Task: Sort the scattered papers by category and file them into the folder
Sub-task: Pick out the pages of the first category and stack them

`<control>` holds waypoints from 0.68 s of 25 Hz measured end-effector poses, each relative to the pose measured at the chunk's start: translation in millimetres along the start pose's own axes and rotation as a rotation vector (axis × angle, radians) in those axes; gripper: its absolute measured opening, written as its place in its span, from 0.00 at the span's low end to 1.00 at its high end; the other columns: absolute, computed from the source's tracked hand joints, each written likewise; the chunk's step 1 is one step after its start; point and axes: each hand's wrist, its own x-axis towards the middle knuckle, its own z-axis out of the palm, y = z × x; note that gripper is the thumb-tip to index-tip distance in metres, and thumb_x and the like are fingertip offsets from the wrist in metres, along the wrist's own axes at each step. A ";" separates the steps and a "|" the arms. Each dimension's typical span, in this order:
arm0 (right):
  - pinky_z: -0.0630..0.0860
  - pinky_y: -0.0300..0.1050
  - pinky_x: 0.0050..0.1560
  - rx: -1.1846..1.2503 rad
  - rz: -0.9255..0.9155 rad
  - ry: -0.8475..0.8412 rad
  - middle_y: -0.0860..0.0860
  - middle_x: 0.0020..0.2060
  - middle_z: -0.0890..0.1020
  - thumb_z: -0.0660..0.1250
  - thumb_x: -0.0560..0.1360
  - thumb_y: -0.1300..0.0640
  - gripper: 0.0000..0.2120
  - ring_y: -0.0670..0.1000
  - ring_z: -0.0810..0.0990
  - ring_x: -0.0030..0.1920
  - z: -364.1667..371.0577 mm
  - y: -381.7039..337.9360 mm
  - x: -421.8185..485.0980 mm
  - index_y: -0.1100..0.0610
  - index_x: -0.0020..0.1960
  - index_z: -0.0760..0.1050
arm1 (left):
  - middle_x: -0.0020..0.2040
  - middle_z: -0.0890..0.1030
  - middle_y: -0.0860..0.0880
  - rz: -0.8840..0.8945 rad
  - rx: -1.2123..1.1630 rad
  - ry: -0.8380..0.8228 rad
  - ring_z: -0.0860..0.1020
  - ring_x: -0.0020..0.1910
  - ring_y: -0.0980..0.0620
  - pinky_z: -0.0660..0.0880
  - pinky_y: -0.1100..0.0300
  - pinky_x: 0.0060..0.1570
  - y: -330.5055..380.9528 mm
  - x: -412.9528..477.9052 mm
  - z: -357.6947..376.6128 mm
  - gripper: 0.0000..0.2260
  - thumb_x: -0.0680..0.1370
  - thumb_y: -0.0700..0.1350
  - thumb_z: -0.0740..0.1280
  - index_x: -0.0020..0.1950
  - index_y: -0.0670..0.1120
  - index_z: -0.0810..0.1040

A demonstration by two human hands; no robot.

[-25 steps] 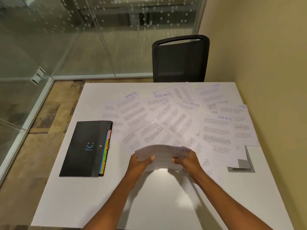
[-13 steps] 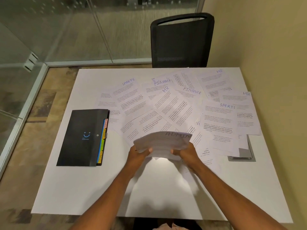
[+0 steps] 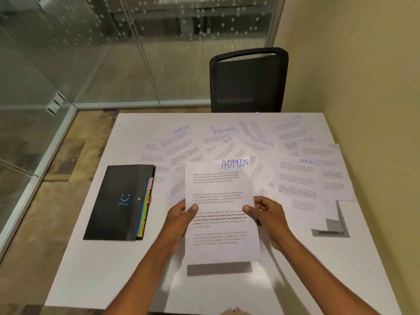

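Pinching the ADMIN sheet (image 3: 219, 214) at its side edges, left hand (image 3: 179, 220) at nine o'clock and right hand (image 3: 269, 218) at three hold it above the table (image 3: 102, 280). Scattered papers (image 3: 250, 155) lie at twelve o'clock, black folder (image 3: 118, 201) at nine.

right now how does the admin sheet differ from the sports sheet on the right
The ADMIN sheet is held above the table, pinched between the left hand and right hand; the right SPORTS sheet lies flat, untouched. The ADMIN sheet faces the camera squarely; the SPORTS sheet sits slightly turned. Both are white printed pages with blue handwritten headings.
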 end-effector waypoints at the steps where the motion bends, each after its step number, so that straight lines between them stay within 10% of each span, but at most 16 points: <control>1: 0.80 0.46 0.43 0.003 0.007 0.001 0.59 0.40 0.80 0.81 0.73 0.64 0.16 0.57 0.81 0.40 -1.6 -0.6 -0.3 0.64 0.58 0.83 | 0.64 0.87 0.47 -0.007 -0.034 -0.005 0.86 0.62 0.44 0.83 0.46 0.61 1.9 -3.2 -0.7 0.14 0.87 0.45 0.66 0.72 0.50 0.80; 17: 0.87 0.48 0.46 0.175 0.189 -0.077 0.62 0.57 0.88 0.73 0.79 0.68 0.14 0.62 0.89 0.55 -4.8 -4.5 -17.7 0.66 0.64 0.82 | 0.67 0.84 0.38 -0.052 -0.330 -0.027 0.84 0.65 0.39 0.82 0.46 0.64 11.0 -30.5 0.2 0.14 0.87 0.41 0.64 0.71 0.40 0.81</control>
